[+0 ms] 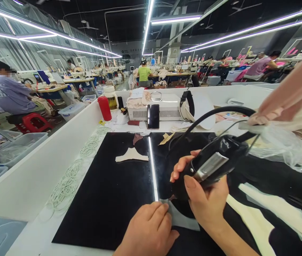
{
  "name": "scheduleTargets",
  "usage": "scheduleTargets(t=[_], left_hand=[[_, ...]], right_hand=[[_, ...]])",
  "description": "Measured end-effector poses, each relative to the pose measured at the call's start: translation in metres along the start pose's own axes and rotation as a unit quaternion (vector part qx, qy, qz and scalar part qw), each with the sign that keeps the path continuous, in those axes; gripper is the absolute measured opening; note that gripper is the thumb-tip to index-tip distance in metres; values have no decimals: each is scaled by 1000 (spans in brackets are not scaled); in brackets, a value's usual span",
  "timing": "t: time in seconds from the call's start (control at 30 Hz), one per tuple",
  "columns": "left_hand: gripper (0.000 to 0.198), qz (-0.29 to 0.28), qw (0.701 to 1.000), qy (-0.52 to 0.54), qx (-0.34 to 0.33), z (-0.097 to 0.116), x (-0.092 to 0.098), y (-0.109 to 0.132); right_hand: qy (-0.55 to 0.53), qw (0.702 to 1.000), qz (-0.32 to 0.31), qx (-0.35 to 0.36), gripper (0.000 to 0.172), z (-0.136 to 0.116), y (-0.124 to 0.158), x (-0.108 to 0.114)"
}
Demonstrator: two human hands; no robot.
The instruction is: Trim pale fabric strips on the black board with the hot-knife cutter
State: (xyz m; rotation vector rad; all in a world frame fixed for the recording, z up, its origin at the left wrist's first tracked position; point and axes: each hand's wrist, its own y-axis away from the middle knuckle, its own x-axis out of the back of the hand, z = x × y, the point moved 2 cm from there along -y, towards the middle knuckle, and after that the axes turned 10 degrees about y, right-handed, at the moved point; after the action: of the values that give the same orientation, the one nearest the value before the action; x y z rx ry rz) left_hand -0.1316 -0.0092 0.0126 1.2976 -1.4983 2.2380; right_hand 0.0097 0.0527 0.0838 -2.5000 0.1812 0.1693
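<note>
My right hand (206,201) closes firmly around a black handheld tool (212,163) above a black board (95,206), fingers wrapped over the far side and thumb along the near one. The tool's long axis slants, its working end aimed down and to the left, its cable end up and to the right, where a black cable (215,111) arcs back leftward. My left hand (147,227) rests on the board, fingers close together on a grey piece (184,221); whether they pinch it, I cannot tell. The curved piece lies just below the tool, its length running from my fingertips toward the lower right. Beyond, a cream piece (132,154) lies crosswise.
</note>
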Motion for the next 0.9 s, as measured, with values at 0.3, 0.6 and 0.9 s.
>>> scheduleTargets(t=[0.3, 0.6, 0.9], left_hand=[[37, -3, 1000, -7, 0, -1, -1, 1], [32, -12, 1000, 0, 0, 0, 0, 2], [35, -5, 1000, -1, 0, -1, -1, 2]], right_hand=[[-2, 999, 32, -5, 36, -3, -3, -3], [30, 999, 18, -3, 27, 2, -1, 0], [-18, 999, 25, -26, 37, -1, 1, -10]])
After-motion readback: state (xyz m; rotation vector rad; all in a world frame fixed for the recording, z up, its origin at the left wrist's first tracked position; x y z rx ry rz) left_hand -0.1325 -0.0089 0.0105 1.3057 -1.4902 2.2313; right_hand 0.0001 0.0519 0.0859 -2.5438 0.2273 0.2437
